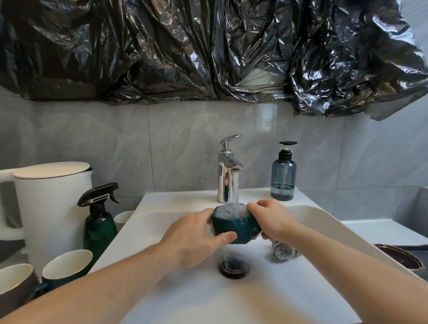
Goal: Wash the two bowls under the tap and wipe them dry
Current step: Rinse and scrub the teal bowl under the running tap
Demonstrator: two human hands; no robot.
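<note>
A dark teal faceted bowl [242, 226] is held upright over the white sink [181, 304], directly under the chrome tap [227, 173]. Water runs from the tap into the bowl, which is full of bubbling water. My left hand [195, 238] grips its left side, thumb across the front wall. My right hand [271, 219] grips its right side, fingers curled over the rim. A brown bowl [401, 256] lies on a dark tray at the right edge, partly cut off by the sink's rim.
A steel scourer [283, 251] lies in the basin beside the drain [233, 267]. A blue soap pump bottle [283, 177] stands right of the tap. Left of the sink stand a white kettle [48, 207], a green spray bottle [99, 224] and several mugs [66, 267]. Black plastic sheeting hangs above.
</note>
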